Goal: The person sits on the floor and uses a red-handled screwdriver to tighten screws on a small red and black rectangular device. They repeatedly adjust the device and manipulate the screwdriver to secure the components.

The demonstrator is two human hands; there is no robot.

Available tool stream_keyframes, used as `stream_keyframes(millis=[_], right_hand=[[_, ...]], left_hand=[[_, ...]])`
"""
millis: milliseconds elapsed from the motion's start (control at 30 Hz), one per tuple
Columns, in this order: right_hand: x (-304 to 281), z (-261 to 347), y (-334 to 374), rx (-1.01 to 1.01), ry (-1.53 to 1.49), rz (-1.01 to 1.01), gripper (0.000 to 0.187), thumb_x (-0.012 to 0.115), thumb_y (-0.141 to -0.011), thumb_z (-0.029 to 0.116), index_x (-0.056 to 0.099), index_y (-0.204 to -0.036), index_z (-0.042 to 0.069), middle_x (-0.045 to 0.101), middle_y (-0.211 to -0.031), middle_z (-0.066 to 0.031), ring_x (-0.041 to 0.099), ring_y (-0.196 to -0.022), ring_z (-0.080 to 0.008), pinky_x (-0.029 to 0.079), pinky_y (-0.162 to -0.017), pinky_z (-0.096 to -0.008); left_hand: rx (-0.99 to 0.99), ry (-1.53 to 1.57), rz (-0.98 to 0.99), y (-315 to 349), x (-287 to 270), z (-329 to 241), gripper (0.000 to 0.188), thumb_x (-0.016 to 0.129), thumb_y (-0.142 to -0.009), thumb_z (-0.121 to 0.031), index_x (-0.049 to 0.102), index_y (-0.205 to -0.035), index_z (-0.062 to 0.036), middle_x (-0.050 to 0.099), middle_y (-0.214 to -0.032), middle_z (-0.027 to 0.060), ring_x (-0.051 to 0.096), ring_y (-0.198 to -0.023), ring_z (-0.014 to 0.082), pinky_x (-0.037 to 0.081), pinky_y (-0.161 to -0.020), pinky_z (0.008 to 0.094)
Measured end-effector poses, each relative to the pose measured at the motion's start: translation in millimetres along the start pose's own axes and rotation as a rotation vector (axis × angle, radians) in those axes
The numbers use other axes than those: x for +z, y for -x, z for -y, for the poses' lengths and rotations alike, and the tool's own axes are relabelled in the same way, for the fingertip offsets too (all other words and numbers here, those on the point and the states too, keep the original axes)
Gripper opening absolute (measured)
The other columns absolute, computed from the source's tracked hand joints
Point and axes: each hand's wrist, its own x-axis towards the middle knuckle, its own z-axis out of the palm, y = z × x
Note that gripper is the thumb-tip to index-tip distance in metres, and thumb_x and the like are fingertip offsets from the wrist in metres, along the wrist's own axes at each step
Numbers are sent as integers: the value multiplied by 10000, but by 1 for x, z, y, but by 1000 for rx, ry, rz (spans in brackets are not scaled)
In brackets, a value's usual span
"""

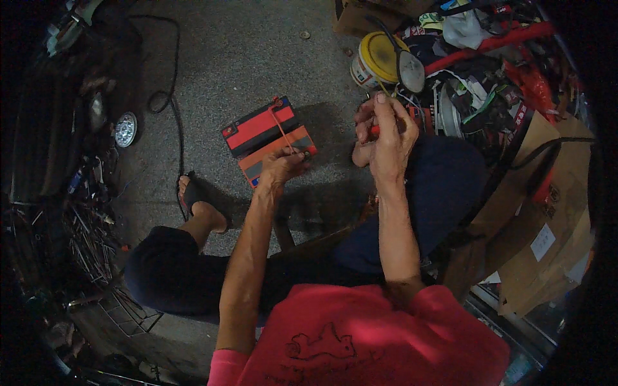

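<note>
Two box-shaped batteries stand side by side on the floor in front of me: a red-and-black battery [259, 128] and, nearer, an orange-and-grey battery [261, 164]. A thin orange-red wire [281, 127] runs across from the far one to the near one. My left hand [283, 166] is closed at the right end of the near battery, its fingers pinching the wire's lower end. My right hand [386, 132] is raised to the right of the batteries, fingers curled round a small red thing [374, 130]. Most of that thing is hidden by the fingers.
A yellow-lidded bucket [383, 55] and an oval mirror [411, 72] stand beyond my right hand, before a heap of wires and bags. Cardboard [547, 219] lies at right. A black cable [174, 109], a round lamp [125, 129] and metal rods [96, 251] are at left.
</note>
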Motion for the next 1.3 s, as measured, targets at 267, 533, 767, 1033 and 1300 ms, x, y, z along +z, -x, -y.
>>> stream_keyframes(millis=[267, 533, 767, 1033, 1300], right_hand=[[0, 28, 18, -202, 18, 56, 295, 588, -928, 255, 603, -781, -1, 613, -670, -58, 503, -511, -62, 367, -461, -206], [-24, 101, 20, -568, 128, 131, 240, 528, -931, 150, 597, -809, -45, 604, -750, -101, 508, -523, -103, 368, -460, -209], [-39, 115, -7, -938, 592, 149, 167, 607, -884, 117, 650, -845, -39, 643, -698, -50, 585, -591, -92, 451, -546, -220], [-50, 139, -16, -1198, 605, 179, 176, 649, -866, 150, 661, -831, -22, 645, -690, -88, 607, -594, -132, 457, -554, -248], [-36, 115, -34, -938, 749, 392, 421, 632, -867, 399, 612, -676, 24, 550, -562, -140, 549, -495, -287, 418, -494, -387]], left_hand=[[110, -164, -18, -11, -3, 12, 142, 671, -804, -43, 607, -917, 15, 665, -835, 96, 655, -698, 184, 535, -600, 296], [246, -388, -24, -14, -6, 16, 237, 677, -833, -137, 625, -961, 55, 656, -808, 95, 636, -664, 166, 523, -592, 291], [186, -208, 4, 14, 5, 5, 255, 604, -876, -152, 605, -1024, 55, 668, -894, 115, 666, -752, 194, 545, -620, 292], [293, -326, -72, 37, -5, -35, 308, 633, -856, -188, 596, -1043, 54, 649, -859, 108, 649, -759, 190, 497, -612, 299], [488, -718, -251, 67, -57, -70, 324, 654, -839, -239, 626, -964, 58, 652, -818, 123, 656, -761, 195, 494, -660, 321]])
